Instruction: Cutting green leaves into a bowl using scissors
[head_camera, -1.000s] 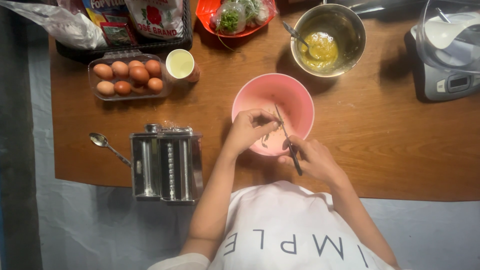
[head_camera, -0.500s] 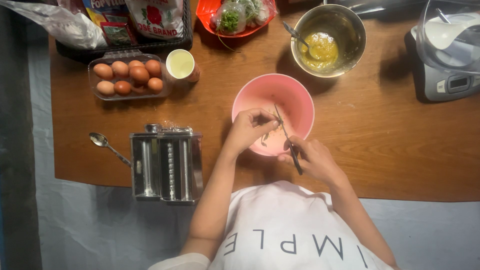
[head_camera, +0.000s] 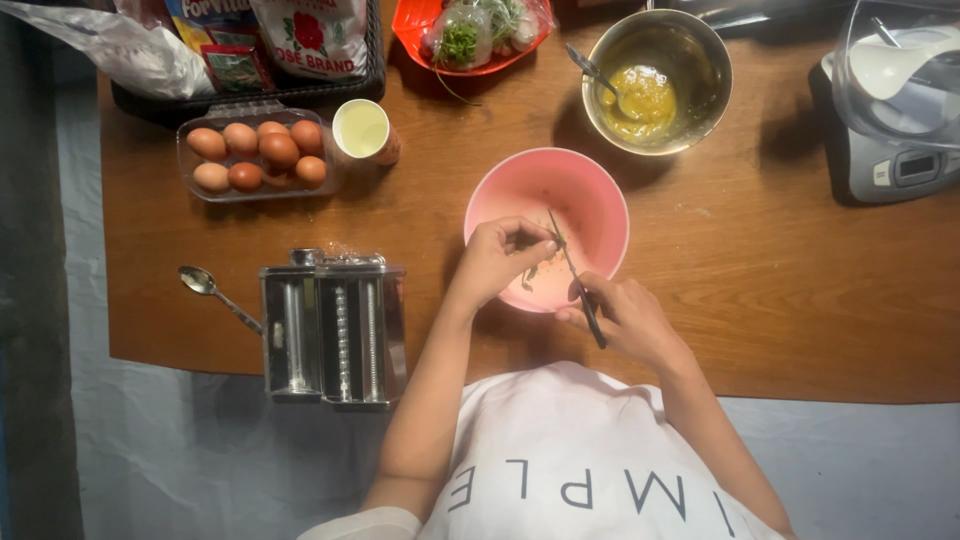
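A pink bowl (head_camera: 530, 185) stands on the brown wooden table (head_camera: 760, 270) just in front of me. My right hand (head_camera: 625, 318) grips a small dark-handled knife (head_camera: 572, 275) whose blade points into the bowl. My left hand (head_camera: 498, 260) hovers over the bowl's near rim, fingers pinched on a small piece of something greenish beside the blade. A few small dark bits lie in the bowl bottom.
A steel bowl (head_camera: 700, 45) with yellow beaten egg and a spoon sits at the back. A clear tray of brown eggs (head_camera: 260, 155), a small cup (head_camera: 362, 130), food packets, a red dish of greens (head_camera: 470, 30), a pasta machine (head_camera: 335, 325), a spoon (head_camera: 215, 295) and a kitchen scale (head_camera: 895, 165) surround it.
Both hands stay over the pink bowl; the knife shifts only slightly against the piece in my left fingers.
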